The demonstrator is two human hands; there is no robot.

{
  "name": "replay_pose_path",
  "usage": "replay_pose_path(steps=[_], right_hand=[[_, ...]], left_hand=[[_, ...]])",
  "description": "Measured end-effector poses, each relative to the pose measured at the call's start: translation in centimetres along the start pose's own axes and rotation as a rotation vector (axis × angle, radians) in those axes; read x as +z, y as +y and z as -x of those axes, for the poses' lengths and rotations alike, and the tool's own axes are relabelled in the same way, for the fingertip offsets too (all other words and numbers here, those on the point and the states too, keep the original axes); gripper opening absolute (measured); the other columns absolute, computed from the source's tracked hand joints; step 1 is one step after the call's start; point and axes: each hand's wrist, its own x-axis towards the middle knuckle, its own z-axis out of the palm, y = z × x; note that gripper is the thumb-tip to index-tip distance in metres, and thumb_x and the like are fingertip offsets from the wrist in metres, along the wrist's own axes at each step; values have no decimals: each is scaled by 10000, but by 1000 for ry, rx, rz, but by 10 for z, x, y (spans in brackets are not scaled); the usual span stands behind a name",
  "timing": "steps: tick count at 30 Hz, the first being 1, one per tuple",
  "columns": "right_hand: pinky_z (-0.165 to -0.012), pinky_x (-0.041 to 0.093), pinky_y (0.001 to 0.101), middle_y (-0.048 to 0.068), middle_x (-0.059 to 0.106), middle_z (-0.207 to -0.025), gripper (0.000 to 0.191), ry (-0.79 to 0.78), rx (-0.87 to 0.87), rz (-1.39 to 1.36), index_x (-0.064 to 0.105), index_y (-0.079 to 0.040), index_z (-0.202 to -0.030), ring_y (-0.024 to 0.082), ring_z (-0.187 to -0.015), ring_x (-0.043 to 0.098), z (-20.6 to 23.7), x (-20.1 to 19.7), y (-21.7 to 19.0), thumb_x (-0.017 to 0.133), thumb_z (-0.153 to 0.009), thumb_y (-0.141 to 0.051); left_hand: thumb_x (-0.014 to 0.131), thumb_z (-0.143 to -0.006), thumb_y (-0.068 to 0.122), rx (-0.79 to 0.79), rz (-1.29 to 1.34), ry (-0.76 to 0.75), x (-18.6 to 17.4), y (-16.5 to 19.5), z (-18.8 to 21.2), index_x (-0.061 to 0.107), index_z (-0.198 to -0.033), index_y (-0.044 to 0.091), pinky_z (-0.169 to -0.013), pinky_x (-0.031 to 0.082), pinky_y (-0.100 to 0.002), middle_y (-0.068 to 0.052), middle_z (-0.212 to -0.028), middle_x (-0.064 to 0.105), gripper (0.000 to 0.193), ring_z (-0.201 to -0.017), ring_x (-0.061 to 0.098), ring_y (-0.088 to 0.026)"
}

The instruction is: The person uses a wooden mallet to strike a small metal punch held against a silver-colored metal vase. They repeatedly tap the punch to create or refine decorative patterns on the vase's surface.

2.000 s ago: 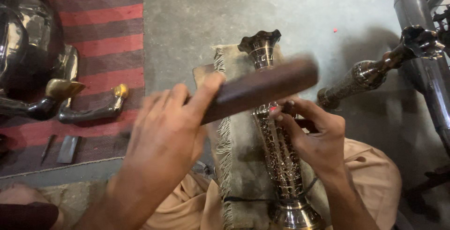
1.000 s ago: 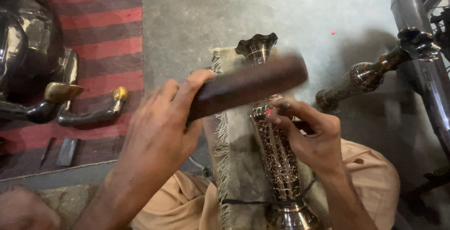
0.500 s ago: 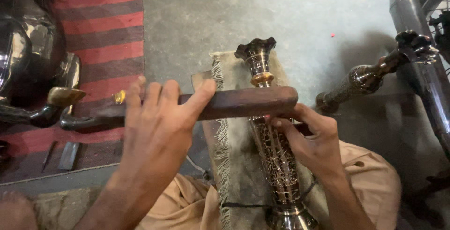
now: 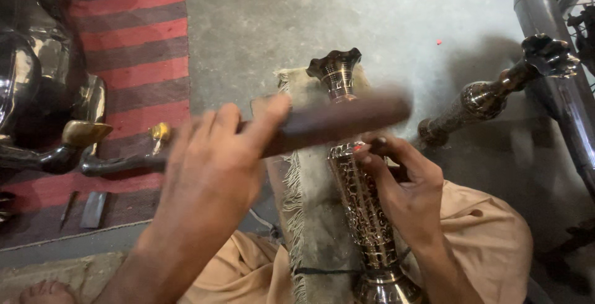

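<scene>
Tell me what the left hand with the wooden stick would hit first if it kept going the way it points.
Probably the engraved metal vase: the left hand aims the wooden stick across its neck, though depth is unclear.

Bare concrete floor [image 4: 279, 25] lay open upper centre; dark metal figures [image 4: 37, 93] crowded far left, second vase [image 4: 489, 96] and pipe [image 4: 551, 62] blocked right.

A grey concrete floor [image 4: 322, 13] is seen, lit evenly (soft shadows at right). A red and dark striped rug [image 4: 136, 44] is spread at left; a grey metal pipe [image 4: 548, 37] stands at right.
</scene>
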Motion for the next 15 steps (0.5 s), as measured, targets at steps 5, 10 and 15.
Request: replay_pose_path(steps=[5, 10, 15], right_hand=[[-797, 626, 264, 108, 785, -1013, 234, -11, 98, -14, 721, -10, -1183, 145, -906, 751, 1, -2, -1, 715, -952, -48], [-818, 702, 324, 118, 772, -1027, 205, 8, 112, -95, 697, -21, -1175, 175, -929, 780, -10, -7, 12, 646, -979, -52], [-853, 692, 344, 150, 752, -1017, 154, 80, 201, -269, 676, -18, -1204, 205, -944, 759, -10, -23, 19, 625, -1059, -22]], left_hand=[[689, -881, 85, -174, 221, -120, -9, 3, -4, 463, -1522, 307, -819, 521, -424, -48, -971, 584, 715, -881, 640, -242], [690, -838, 81, -36, -351, -6, -3, 8, 5, 547, -1375, 256, -742, 500, -499, -88, -855, 589, 583, -857, 649, -313], [733, -750, 99, -138, 263, -110, 11, -2, 26, 517, -1397, 215, -666, 529, -522, -143, -879, 591, 692, -793, 655, -385]])
